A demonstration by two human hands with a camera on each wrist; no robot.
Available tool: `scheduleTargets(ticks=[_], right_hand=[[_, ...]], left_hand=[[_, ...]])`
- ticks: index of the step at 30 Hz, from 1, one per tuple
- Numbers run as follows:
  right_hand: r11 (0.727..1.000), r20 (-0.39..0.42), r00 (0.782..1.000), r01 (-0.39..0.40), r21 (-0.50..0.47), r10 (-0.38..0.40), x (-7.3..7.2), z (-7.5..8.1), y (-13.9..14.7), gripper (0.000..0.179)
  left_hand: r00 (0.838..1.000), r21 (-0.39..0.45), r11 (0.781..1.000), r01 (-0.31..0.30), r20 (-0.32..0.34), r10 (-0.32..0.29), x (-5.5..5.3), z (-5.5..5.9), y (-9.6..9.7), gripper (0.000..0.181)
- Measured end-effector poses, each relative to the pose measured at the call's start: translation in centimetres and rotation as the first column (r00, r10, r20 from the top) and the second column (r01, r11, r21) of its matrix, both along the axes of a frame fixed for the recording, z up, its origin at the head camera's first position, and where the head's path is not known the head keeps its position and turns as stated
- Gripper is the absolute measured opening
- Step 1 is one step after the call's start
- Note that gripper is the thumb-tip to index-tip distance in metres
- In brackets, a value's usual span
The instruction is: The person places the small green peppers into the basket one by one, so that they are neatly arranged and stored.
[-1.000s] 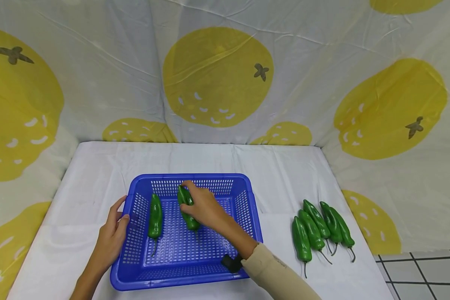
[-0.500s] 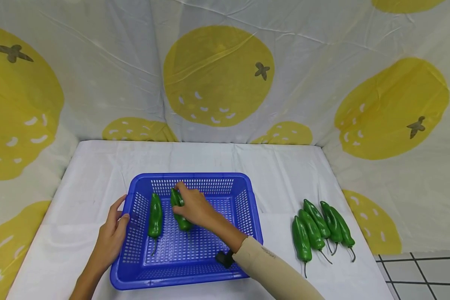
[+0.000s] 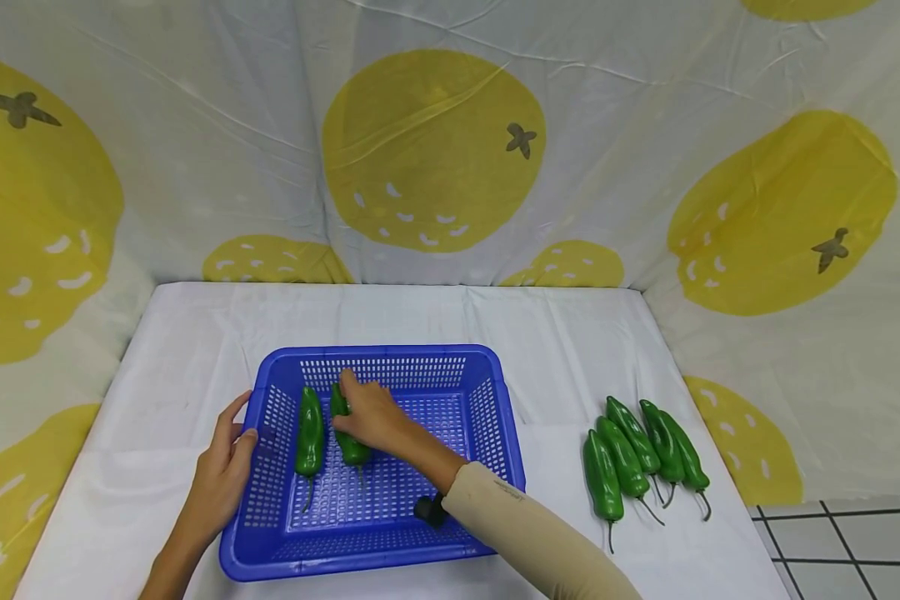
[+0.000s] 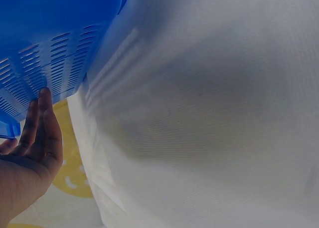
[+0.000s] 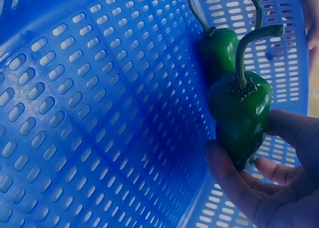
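Note:
In the head view my right hand [image 3: 375, 415] grips a green chili pepper [image 3: 354, 450] inside the blue plastic basket [image 3: 408, 546], fingers at its far end and thumb along its side. To the left lies another green chili pepper [image 3: 311, 433] on the basket floor, stem toward me. The right wrist view shows the held pepper [image 5: 244, 108] between thumb and fingers, its curved stem uppermost. A further stem [image 5: 258, 11] shows behind it; I cannot tell which pepper bears it. My left hand [image 3: 221, 475] rests against the basket's left side, its extended fingers [image 4: 45, 108] touching the outer wall.
Several more green chili peppers [image 3: 630, 458] lie side by side on the white tablecloth [image 3: 555, 358], right of the basket. A cloth with yellow fruit prints [image 3: 435, 150] hangs behind. A black device [image 3: 429, 510] sits at my right wrist.
My right hand has moved left inside the basket with the chili pepper, bringing it closer to the one lying there. My left hand and the basket stay in place.

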State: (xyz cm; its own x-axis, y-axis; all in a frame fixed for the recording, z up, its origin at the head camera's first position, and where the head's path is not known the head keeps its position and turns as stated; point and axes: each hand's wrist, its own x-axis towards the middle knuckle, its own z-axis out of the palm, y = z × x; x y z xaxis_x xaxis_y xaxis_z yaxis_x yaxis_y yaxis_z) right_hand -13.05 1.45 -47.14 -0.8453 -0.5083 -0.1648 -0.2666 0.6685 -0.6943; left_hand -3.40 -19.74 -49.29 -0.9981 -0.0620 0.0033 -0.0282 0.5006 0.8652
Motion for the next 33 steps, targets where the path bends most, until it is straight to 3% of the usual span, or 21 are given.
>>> scheduleTargets(ticks=[13,23,29,33], right_hand=[[0.992,-0.005,1.0,0.021,0.125,-0.021,0.1,-1.2,-1.6,0.036],[0.998,-0.028,1.0,0.004,0.059,-0.002,0.1,-1.3,-1.4,0.025],[1.0,-0.055,0.998,-0.003,0.026,0.004,0.1,-0.4,-0.6,0.023],[0.994,-0.115,0.993,-0.025,0.109,0.038,-0.1,0.9,0.0,0.025]], left_hand=[[1.0,-0.003,1.0,0.004,-0.006,-0.004,0.0,0.1,0.0,0.054],[1.0,-0.003,1.0,0.003,-0.004,-0.003,0.0,0.1,0.1,0.054],[1.0,-0.009,1.0,0.004,-0.003,-0.004,0.0,0.1,0.0,0.054],[1.0,-0.011,1.0,0.004,0.001,-0.004,0.0,0.0,0.0,0.054]])
